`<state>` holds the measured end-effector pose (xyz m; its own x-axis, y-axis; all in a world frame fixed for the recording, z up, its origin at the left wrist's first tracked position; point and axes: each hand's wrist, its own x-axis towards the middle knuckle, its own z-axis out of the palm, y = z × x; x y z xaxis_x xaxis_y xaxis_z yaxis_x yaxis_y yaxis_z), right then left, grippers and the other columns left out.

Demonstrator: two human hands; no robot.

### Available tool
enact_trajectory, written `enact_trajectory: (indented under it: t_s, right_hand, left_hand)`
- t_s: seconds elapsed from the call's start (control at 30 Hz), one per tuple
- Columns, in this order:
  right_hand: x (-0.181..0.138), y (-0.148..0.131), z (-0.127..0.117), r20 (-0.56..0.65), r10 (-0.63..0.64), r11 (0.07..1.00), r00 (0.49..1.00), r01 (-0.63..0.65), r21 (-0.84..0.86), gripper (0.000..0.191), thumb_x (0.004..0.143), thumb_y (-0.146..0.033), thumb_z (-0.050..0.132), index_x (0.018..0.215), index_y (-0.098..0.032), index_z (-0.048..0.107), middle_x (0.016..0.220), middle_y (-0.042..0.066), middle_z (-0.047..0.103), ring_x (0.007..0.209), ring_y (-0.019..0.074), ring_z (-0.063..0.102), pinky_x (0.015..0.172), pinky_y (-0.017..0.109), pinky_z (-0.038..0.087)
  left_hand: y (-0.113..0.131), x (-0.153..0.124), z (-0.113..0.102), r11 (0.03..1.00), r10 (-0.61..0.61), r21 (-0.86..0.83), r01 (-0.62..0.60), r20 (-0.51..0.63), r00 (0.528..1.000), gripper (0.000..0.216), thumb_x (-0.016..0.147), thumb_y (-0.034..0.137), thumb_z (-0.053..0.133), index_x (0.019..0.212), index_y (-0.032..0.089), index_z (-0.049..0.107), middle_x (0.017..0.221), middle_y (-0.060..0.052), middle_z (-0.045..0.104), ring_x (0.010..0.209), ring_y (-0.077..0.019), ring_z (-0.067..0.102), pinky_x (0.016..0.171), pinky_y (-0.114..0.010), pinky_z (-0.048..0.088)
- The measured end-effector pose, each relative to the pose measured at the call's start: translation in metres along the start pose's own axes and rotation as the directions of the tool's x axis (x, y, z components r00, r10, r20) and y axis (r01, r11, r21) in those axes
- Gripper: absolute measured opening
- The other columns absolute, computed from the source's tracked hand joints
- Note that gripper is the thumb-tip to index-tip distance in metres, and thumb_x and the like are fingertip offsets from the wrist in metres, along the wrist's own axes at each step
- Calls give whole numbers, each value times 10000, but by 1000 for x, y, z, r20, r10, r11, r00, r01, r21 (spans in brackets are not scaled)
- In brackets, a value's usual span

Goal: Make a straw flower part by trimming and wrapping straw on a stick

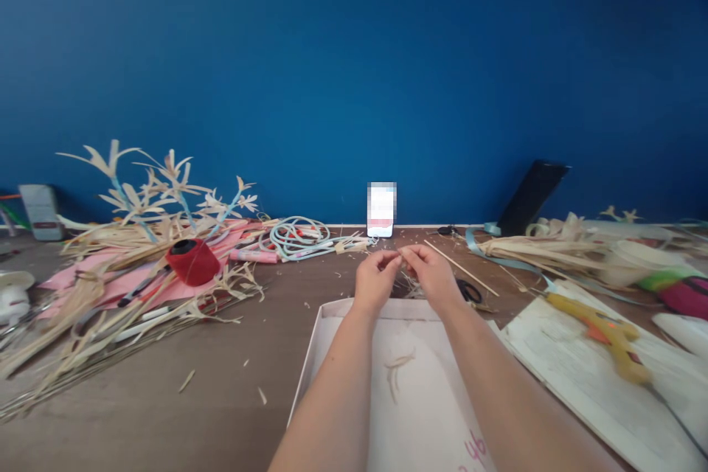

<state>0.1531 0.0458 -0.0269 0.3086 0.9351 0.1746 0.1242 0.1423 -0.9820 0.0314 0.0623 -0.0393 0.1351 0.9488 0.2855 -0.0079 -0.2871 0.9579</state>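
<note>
My left hand [377, 282] and my right hand [431, 279] meet fingertip to fingertip, both closed in a pinch. Whatever lies between the fingers is too small to make out. They are above the far edge of a shallow white box [406, 312], with my forearms crossing over it. Inside the box are a few thin pale strips [397, 372]. Black-handled scissors [470, 291] lie beyond the box by my right hand, near a thin wooden stick [462, 268]. Behind the hands, a lit phone [381, 214] leans against the blue wall.
At left, pale strip flowers [182, 192] rise behind a red thread spool [193, 262], strips and pink paper [110, 273]. A coiled light-blue cord [302, 236] lies centre-left. At right, a yellow glue gun [602, 332] rests on papers [586, 383], near a dark slab [531, 195].
</note>
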Motion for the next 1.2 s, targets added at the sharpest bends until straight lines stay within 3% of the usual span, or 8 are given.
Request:
enact_trajectory:
  t_s: [0.2, 0.3, 0.47, 0.7, 0.93, 1.2]
  right_hand:
    - [-2, -2, 1, 39, -71, 989, 997, 75, -128, 338, 691, -491, 606, 787, -174, 670, 542, -15, 535, 507, 116, 446, 496, 248, 353]
    - [-1, -1, 1, 32, -54, 996, 998, 56, -66, 358, 704, -484, 594, 852, -173, 690, 562, -7, 552, 512, 115, 455, 508, 254, 368]
    - [0, 0, 1, 42, -39, 997, 998, 37, 64, 376, 703, -402, 619, 1013, -195, 667, 805, 37, 656, 591, 116, 501, 554, 260, 403]
    - [-2, -3, 1, 37, -15, 992, 999, 10, 125, 668, 676, -357, 656, 1292, -220, 440, 877, 33, 684, 681, 150, 564, 563, 260, 402]
    - [-2, -4, 0, 30, -22, 992, 999, 18, 124, 623, 692, -353, 655, 1272, -231, 465, 946, 39, 682, 844, 183, 590, 733, 305, 418]
    - [1, 0, 2, 16, 22, 967, 1000, -26, 253, 626, 650, -323, 690, 1230, -203, 489, 905, 35, 662, 669, 131, 576, 553, 243, 424]
  left_hand:
    - [0, 3, 0, 989, -101, -113, 101, 5, 995, 207, 674, 305, 631, 807, 147, 635, 707, -31, 647, 646, -121, 558, 606, -218, 409]
    - [-3, 4, -2, 982, -114, -150, 111, -9, 993, 228, 662, 314, 637, 819, 149, 642, 696, -27, 648, 628, -116, 553, 603, -218, 402]
    - [-5, 7, -6, 961, -146, -243, 131, -42, 988, 260, 643, 333, 648, 811, 135, 650, 711, -36, 653, 628, -114, 553, 617, -226, 401]
    - [0, 7, -5, 938, -184, -300, 174, -5, 983, 230, 616, 327, 666, 744, 137, 641, 665, -19, 639, 576, -96, 524, 615, -229, 395]
    - [1, 5, -5, 950, -151, -275, 149, 14, 988, 215, 642, 327, 649, 749, 141, 639, 681, -25, 642, 585, -97, 521, 612, -226, 390]
    - [4, 5, -4, 941, -171, -290, 177, 47, 984, 225, 622, 329, 670, 743, 144, 630, 664, -7, 636, 540, -77, 496, 570, -213, 376]
